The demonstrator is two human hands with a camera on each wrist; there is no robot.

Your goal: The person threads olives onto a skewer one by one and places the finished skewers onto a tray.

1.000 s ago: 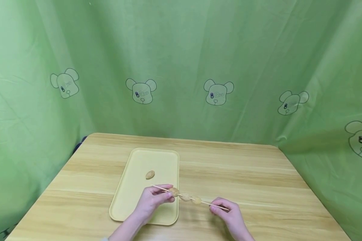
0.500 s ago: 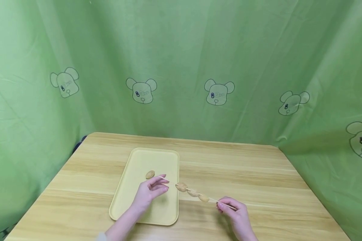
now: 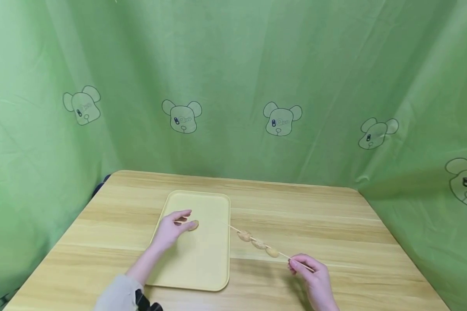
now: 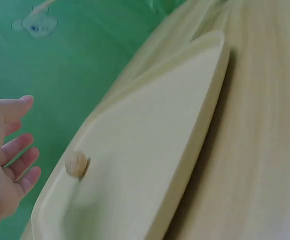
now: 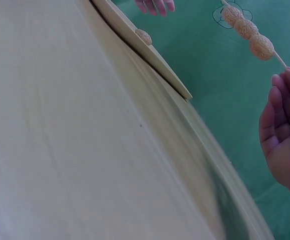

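Note:
My right hand (image 3: 313,276) pinches the lower end of a thin wooden skewer (image 3: 284,255), which slants up to the left above the table. Threaded close together along it are three tan, oval, wrinkled food pieces (image 3: 258,244); the right wrist view shows their rough surface. A fourth, loose piece (image 4: 77,164) of the same kind lies on the pale yellow tray (image 3: 206,263). Over the tray's left side reaches my left hand (image 3: 168,230), thumb and fingers spread apart. Its thumb overlaps the loose piece in the head view, while the left wrist view shows a gap between them.
The wood-grain table (image 3: 315,220) extends to the right of the tray. A green curtain (image 3: 233,77) with mouse-head outlines stands behind and along both sides. A raised rim (image 4: 204,115) runs round the tray.
My left hand has let go of the skewered pieces and moved left over the tray to the loose one. The right hand has drawn the skewer slightly right.

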